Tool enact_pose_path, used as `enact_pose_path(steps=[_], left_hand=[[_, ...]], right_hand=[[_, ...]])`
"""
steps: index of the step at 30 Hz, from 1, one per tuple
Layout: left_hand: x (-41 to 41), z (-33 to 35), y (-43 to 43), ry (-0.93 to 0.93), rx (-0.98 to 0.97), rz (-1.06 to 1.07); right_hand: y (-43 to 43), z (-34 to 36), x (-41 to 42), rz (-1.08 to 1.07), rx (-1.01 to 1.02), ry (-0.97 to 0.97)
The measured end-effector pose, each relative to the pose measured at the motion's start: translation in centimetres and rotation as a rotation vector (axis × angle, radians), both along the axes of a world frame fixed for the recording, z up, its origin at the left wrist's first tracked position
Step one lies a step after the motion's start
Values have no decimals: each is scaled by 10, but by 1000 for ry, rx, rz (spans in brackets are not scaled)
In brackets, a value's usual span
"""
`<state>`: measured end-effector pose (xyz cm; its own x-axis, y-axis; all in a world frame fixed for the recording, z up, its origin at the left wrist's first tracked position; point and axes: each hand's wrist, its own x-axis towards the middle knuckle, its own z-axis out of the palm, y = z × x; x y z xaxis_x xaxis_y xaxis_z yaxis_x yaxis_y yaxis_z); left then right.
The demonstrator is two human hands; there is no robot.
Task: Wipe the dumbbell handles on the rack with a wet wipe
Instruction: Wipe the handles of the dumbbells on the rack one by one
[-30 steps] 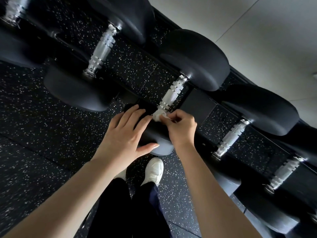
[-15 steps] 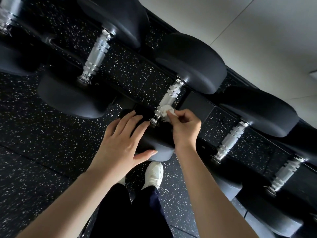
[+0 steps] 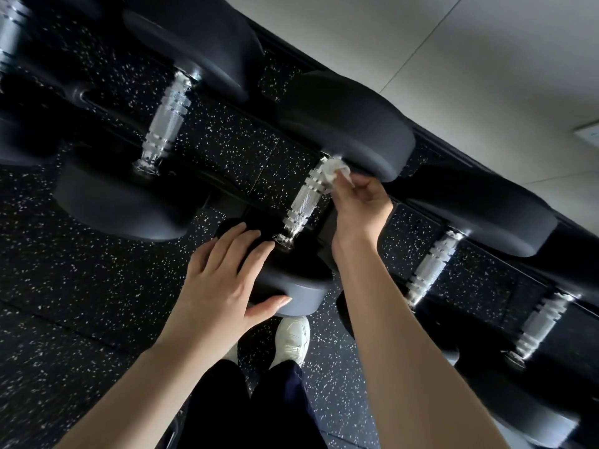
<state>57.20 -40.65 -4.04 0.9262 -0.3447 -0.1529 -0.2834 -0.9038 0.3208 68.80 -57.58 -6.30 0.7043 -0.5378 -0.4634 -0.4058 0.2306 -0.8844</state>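
From the head camera, looking down: a person's right hand (image 3: 358, 202) pinches a crumpled white wet wipe (image 3: 334, 174) between thumb and fingertips and presses it against the far end of a knurled chrome dumbbell handle (image 3: 303, 202), just below the dumbbell's far black head (image 3: 350, 124). The left hand (image 3: 223, 280) lies flat, fingers spread and relaxed, on the same dumbbell's near black head (image 3: 291, 286), the thumb hooked along its lower edge; it grips nothing closed.

The dumbbell sits in a row on a dark rack (image 3: 327, 228) that runs diagonally from upper left to lower right. A neighbouring handle (image 3: 167, 119) shows bare to the left, and two further handles (image 3: 432, 262) (image 3: 538, 325) shine to the right, none touched by either hand.

Below the rack lies black speckled rubber flooring (image 3: 81, 286). Between the two bare forearms, dark trousers (image 3: 246, 406) and a white shoe (image 3: 291, 338) are visible. A pale wall (image 3: 453, 59) fills the upper right behind the rack.
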Motion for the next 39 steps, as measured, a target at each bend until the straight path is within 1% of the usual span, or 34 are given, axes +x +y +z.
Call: enact_pose_path(steps=[2, 6, 8, 15, 21, 23, 27, 30, 34, 39], left_hand=[[0, 0, 0, -1, -4, 1], [0, 1, 0, 3, -4, -1], [0, 1, 1, 0, -4, -6], [0, -2, 1, -40, -15, -16], [0, -3, 0, -48, -14, -6], [0, -3, 0, -51, -11, -8], [-1, -4, 0, -48, -5, -8], [-1, -4, 0, -51, -10, -1], [-2, -4, -1, -64, -16, 8], [-2, -3, -1, -58, -15, 12]], right_hand=[[3, 1, -5, -4, 96, -7], [4, 3, -10, 44, 147, 11], [3, 2, -9, 45, 215, 3], [-6, -7, 4, 58, 457, -94], [-7, -15, 2, 148, 417, -140], [-9, -17, 3, 160, 440, -152], [-14, -26, 2, 189, 590, -127], [-18, -30, 0, 266, 688, -94], [-23, -33, -5, 352, 675, -73], [-27, -38, -21, 494, 619, 29]])
